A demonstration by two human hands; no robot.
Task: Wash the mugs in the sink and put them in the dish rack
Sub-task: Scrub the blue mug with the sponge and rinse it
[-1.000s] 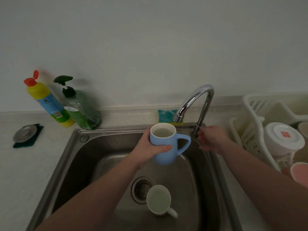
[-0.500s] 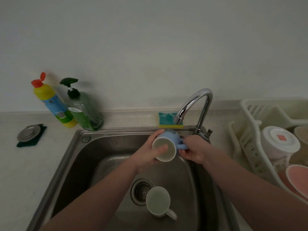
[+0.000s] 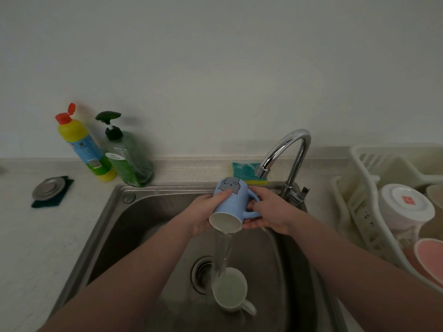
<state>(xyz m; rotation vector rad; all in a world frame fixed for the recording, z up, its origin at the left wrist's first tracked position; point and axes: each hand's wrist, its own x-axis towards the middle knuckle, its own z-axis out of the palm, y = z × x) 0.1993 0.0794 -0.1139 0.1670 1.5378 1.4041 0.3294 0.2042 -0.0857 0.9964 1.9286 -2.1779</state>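
Note:
A blue mug with a grey cartoon print is tipped mouth-down toward me above the steel sink. Water pours from its rim onto a white mug standing upright by the drain. My left hand grips the blue mug's body from the left. My right hand holds its handle on the right. The white dish rack stands to the right of the sink, with white and pink dishes in it.
The curved chrome faucet rises behind my right hand. A green-yellow sponge lies on the back ledge. A yellow bottle and a green pump bottle stand at the back left. A sink plug rests on a dark cloth.
My right hand left the faucet base and took the mug's handle. The blue mug went from upright to tipped over, and water now pours out of it.

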